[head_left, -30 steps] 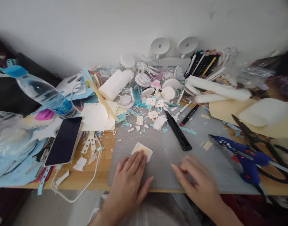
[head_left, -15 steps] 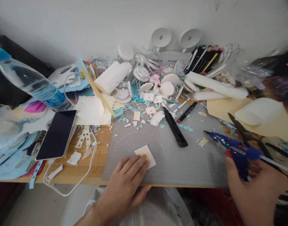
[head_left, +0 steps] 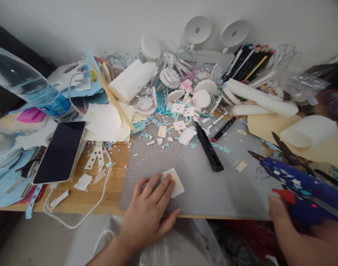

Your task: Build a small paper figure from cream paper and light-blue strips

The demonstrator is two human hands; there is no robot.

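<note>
My left hand (head_left: 151, 205) lies flat near the front edge of the grey cutting mat (head_left: 213, 195). Its fingertips rest on a small white paper square (head_left: 176, 184) with a yellowish patch. At the right, my right hand (head_left: 304, 232), blurred, is closed around the handle of a blue glue gun (head_left: 299, 181) with a red trigger and a lit red light. The gun's nozzle points left over the mat. A black box cutter (head_left: 209, 149) lies beyond the paper square. Behind it sit several small white pieces with smiling faces (head_left: 180, 125).
Black scissors (head_left: 292, 153) lie behind the glue gun. A phone (head_left: 61, 151) with a white cable and a water bottle (head_left: 36, 85) occupy the left side. Paper rolls (head_left: 259, 96), a black marker (head_left: 224, 129) and paper scraps crowd the back.
The glue gun has come up and nearer to me, in my right hand, which has moved right and down in view. My left hand stays on the paper square. The view has shifted slightly.
</note>
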